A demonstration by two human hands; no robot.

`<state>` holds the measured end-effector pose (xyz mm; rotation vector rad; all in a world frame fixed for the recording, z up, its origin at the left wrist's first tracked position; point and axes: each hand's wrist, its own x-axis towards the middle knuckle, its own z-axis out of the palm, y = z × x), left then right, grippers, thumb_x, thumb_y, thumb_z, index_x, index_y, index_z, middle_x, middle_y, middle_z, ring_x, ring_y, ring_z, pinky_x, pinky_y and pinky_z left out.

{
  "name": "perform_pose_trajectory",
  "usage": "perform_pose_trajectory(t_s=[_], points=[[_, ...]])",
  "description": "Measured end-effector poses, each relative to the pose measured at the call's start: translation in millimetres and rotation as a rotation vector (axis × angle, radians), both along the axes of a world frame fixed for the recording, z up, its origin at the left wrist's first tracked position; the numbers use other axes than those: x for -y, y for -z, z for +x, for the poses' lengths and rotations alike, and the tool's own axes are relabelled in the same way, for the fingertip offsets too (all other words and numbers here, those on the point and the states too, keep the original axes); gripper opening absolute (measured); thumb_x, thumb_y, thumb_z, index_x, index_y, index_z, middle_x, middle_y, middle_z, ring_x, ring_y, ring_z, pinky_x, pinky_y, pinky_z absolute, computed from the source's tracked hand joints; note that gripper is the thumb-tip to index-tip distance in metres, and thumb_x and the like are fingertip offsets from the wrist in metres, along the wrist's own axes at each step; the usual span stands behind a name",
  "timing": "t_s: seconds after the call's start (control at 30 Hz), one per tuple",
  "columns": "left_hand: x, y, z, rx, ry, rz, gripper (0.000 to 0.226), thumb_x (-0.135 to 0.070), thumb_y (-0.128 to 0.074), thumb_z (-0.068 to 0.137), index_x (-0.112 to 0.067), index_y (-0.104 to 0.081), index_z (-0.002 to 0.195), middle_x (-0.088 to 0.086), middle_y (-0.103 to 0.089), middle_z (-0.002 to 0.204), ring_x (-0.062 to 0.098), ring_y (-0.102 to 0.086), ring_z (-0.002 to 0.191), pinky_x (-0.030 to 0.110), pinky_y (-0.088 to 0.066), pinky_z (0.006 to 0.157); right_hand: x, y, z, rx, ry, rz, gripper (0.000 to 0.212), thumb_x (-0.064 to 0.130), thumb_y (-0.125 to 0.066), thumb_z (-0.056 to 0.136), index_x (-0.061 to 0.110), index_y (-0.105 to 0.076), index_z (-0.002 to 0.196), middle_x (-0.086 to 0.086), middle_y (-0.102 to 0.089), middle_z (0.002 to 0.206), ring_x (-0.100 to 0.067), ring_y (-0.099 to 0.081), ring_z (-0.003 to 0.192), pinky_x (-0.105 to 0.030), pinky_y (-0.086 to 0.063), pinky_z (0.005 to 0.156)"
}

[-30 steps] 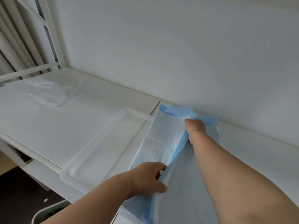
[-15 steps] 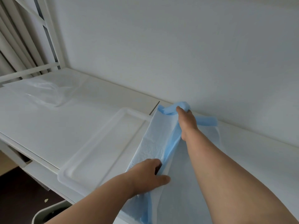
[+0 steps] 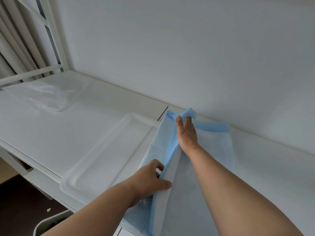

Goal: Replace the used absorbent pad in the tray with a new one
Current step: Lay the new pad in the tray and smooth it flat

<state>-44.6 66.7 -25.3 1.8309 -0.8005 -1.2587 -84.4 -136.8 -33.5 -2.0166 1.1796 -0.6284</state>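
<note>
A white plastic tray lies on the white table with nothing in it. A light blue absorbent pad lies to the right of the tray, partly unfolded, its left flap draped over the tray's right rim. My left hand pinches the pad's near fold at the tray's right edge. My right hand reaches to the far end near the wall and grips the bunched blue corner there.
A crumpled clear plastic bag lies at the far left of the table. The white wall runs close behind the pad. A white bin stands below the table's front edge. White frame bars stand at the left.
My right hand has moved farther toward the wall, pulling the pad's far corner up and back. My left hand has stayed on the near fold. The pad has spread wider.
</note>
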Motion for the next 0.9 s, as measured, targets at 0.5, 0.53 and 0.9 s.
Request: perform_pose_trajectory(t_s=[0.5, 0.53, 0.9], points=[[4.8, -1.2, -8.7, -0.033, -0.066, -0.007, 0.011, -0.027, -0.061, 0.088, -0.018, -0.058, 0.084, 0.003, -0.053, 0.07, 0.017, -0.046, 0.061, 0.026, -0.042, 0.06, -26.2, 8.5, 1.8, -0.249, 0.011, 0.035, 0.069, 0.06, -0.008, 0.097, 0.024, -0.016, 0.154, 0.001, -0.008, 0.163, -0.021, -0.002, 0.15, -0.048, -0.001, 0.12], [5.0, -0.7, -9.4, -0.021, -0.08, -0.004, 0.009, -0.024, -0.061, 0.088, -0.017, -0.059, 0.083, 0.003, -0.054, 0.069, 0.016, -0.047, 0.06, 0.026, -0.042, 0.059, -29.9, 9.8, 1.6, -0.278, -0.008, 0.017, 0.068, 0.06, -0.008, 0.097, 0.024, -0.016, 0.154, 0.001, -0.006, 0.164, -0.021, -0.001, 0.15, -0.048, -0.001, 0.12], [-0.4, -0.8, 4.1, 0.16, -0.351, 0.029, 0.015, -0.028, -0.043, 0.092, -0.018, -0.054, 0.095, 0.006, -0.058, 0.088, 0.019, -0.048, 0.072, 0.031, -0.04, 0.062, -46.3, 27.7, -10.2, -0.231, -0.061, -0.005, 0.091, 0.073, 0.0, 0.084, 0.019, -0.021, 0.154, -0.001, -0.015, 0.163, -0.017, -0.007, 0.15, -0.041, -0.006, 0.122]])
